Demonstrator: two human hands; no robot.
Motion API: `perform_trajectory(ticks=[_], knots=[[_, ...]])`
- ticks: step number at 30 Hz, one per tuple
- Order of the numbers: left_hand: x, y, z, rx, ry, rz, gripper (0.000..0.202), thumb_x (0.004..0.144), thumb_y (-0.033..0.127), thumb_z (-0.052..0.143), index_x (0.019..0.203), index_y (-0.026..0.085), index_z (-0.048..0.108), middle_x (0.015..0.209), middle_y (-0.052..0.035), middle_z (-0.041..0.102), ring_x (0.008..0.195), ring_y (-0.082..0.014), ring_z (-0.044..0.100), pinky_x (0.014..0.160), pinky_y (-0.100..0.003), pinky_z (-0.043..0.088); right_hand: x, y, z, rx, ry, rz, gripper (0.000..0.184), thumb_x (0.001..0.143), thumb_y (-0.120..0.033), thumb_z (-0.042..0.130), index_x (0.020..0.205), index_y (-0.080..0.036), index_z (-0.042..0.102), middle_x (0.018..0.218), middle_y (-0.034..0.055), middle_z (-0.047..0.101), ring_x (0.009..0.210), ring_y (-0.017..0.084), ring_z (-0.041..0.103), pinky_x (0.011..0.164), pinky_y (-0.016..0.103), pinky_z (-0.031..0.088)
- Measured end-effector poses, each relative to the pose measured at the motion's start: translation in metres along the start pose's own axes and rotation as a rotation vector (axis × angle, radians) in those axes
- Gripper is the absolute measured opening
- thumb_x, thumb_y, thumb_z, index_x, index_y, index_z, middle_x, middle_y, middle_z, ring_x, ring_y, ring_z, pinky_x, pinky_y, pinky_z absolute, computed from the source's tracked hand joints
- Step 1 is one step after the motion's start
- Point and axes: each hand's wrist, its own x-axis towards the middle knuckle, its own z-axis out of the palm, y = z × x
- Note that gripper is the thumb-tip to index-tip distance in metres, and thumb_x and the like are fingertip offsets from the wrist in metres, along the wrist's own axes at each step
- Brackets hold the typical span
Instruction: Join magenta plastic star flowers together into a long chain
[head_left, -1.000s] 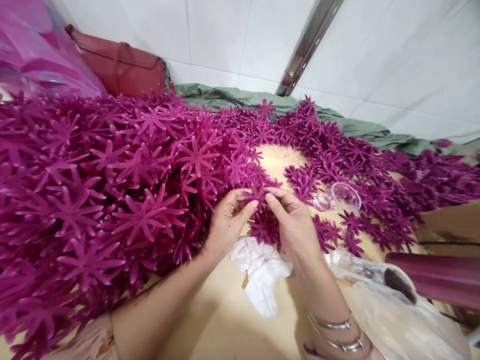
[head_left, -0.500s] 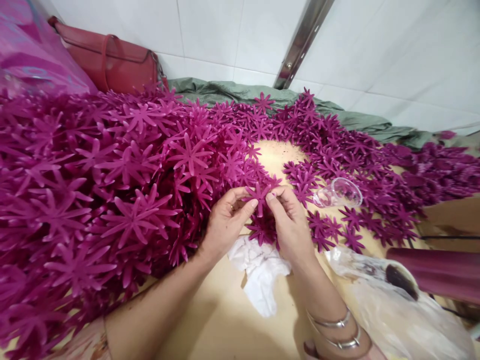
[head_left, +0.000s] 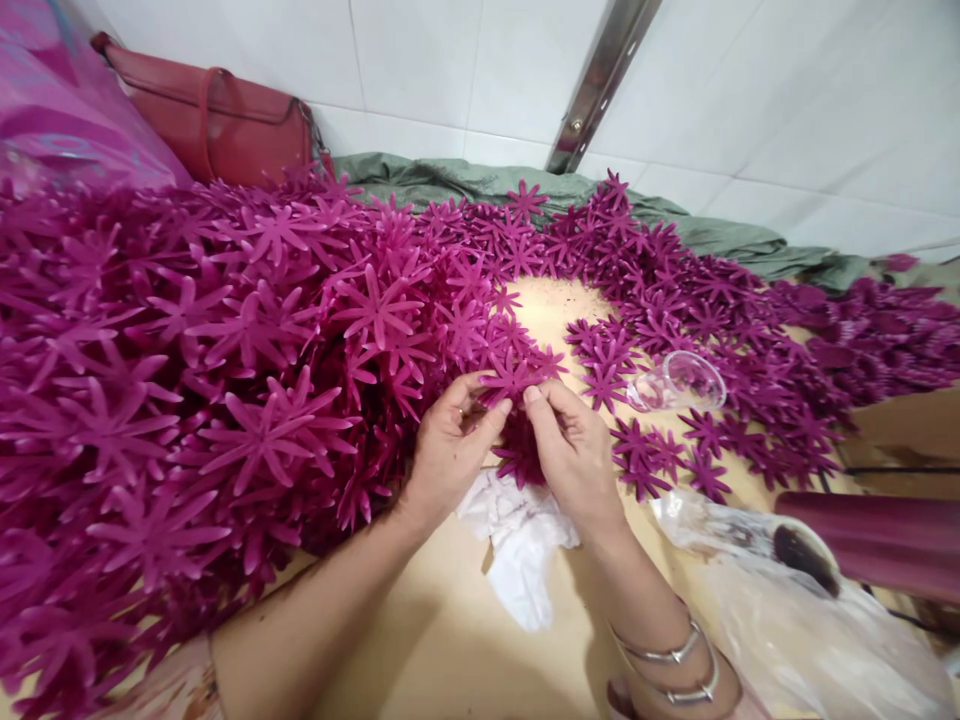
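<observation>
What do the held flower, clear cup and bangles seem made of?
Held flower: perhaps soft plastic or foam; matte magenta, with smooth, rounded petals. Clear cup: probably thin plastic; glossy, see-through, bright highlights. Bangles: likely metal; silvery, polished, catching light.

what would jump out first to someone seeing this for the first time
The big heap of magenta flowers filling the left side would likely catch the eye first. Next come the left hand and right hand, pinching one flower near the centre. Behind the heap, a red bag sits by the white wall.
</observation>
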Motion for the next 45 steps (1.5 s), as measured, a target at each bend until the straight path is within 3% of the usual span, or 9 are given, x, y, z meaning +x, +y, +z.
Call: perform_trajectory(ticks=[5,9,13,20,27,32,37,40,45], knots=[[-0.001,0.002,0.000,0.042,0.050,-0.016,0.021,0.089,0.034,0.071,0.104,0.019,0.068,0.091,-0.0018,0.072,0.081,-0.0144,0.068,0.078,-0.026,0.057,0.002,0.000,-0.002,-0.255,0.099,-0.167,0.038,0.103,-0.029,0.048,0.067,-0.024,0.037,0.069,-0.0026,0.042,0.069,0.016,0.043,0.069,0.033,0.031],[-0.002,0.001,-0.001,0.157,0.036,0.008,0.015,0.090,0.032,0.071,0.097,0.019,0.069,0.089,-0.0020,0.071,0.082,-0.0141,0.065,0.078,-0.025,0.054,0.004,0.001,-0.003,-0.295,0.148,-0.187,0.032,0.103,-0.029,0.047,0.072,-0.024,0.047,0.076,0.0006,0.053,0.076,0.018,0.051,0.074,0.034,0.036],[-0.003,0.001,-0.002,0.116,0.019,-0.030,0.019,0.090,0.037,0.071,0.089,0.019,0.066,0.081,0.0001,0.067,0.076,-0.0132,0.065,0.071,-0.023,0.054,0.005,0.003,-0.008,-0.293,0.190,-0.187,0.028,0.103,-0.030,0.050,0.077,-0.023,0.056,0.082,0.0023,0.061,0.083,0.019,0.056,0.080,0.034,0.040],[-0.001,0.004,0.000,-0.010,0.076,-0.009,0.024,0.086,0.039,0.075,0.085,0.018,0.064,0.079,0.0018,0.067,0.072,-0.0103,0.064,0.071,-0.022,0.058,0.015,0.015,-0.025,-0.078,0.385,0.047,0.035,0.100,-0.041,0.056,0.071,-0.022,0.055,0.066,-0.0047,0.044,0.066,0.014,0.042,0.066,0.029,0.034],[0.000,0.004,0.002,-0.078,0.118,-0.033,0.022,0.092,0.037,0.068,0.099,0.018,0.060,0.088,-0.0017,0.070,0.081,-0.0154,0.074,0.078,-0.028,0.062,0.023,0.030,-0.014,0.505,0.368,0.144,0.023,0.084,-0.041,0.076,0.094,-0.021,0.071,0.095,0.0015,0.072,0.089,0.016,0.063,0.092,0.034,0.049],[-0.001,0.003,0.003,-0.106,0.188,0.017,0.037,0.093,0.029,0.068,0.119,0.027,0.043,0.088,0.0032,0.072,0.077,-0.0143,0.076,0.072,-0.027,0.063,0.021,0.030,-0.009,0.629,0.330,0.164,0.021,0.081,-0.040,0.080,0.089,-0.023,0.072,0.097,0.0024,0.074,0.095,0.017,0.067,0.097,0.036,0.051],[-0.005,0.004,0.001,0.037,0.080,0.024,0.007,0.098,0.028,0.060,0.098,0.022,0.058,0.091,-0.0006,0.072,0.086,-0.0148,0.076,0.080,-0.026,0.062,0.016,0.024,-0.011,0.428,0.387,0.123,0.018,0.088,-0.040,0.075,0.091,-0.022,0.075,0.093,0.0024,0.075,0.093,0.018,0.069,0.097,0.039,0.052],[-0.006,0.007,0.000,0.091,-0.016,0.006,0.014,0.098,0.029,0.061,0.100,0.018,0.070,0.103,-0.0061,0.076,0.098,-0.0176,0.075,0.090,-0.028,0.061,0.010,0.013,-0.010,0.200,0.409,-0.027,0.011,0.090,-0.032,0.074,0.095,-0.022,0.078,0.098,0.0035,0.074,0.098,0.019,0.068,0.098,0.038,0.052],[-0.004,0.010,0.000,0.060,-0.069,0.006,0.025,0.093,0.036,0.069,0.107,0.016,0.073,0.108,-0.0073,0.078,0.098,-0.0178,0.074,0.093,-0.029,0.058,0.002,0.001,-0.003,-0.027,0.224,-0.195,0.013,0.094,-0.022,0.069,0.100,-0.026,0.080,0.101,0.0042,0.072,0.100,0.018,0.067,0.093,0.034,0.055]])
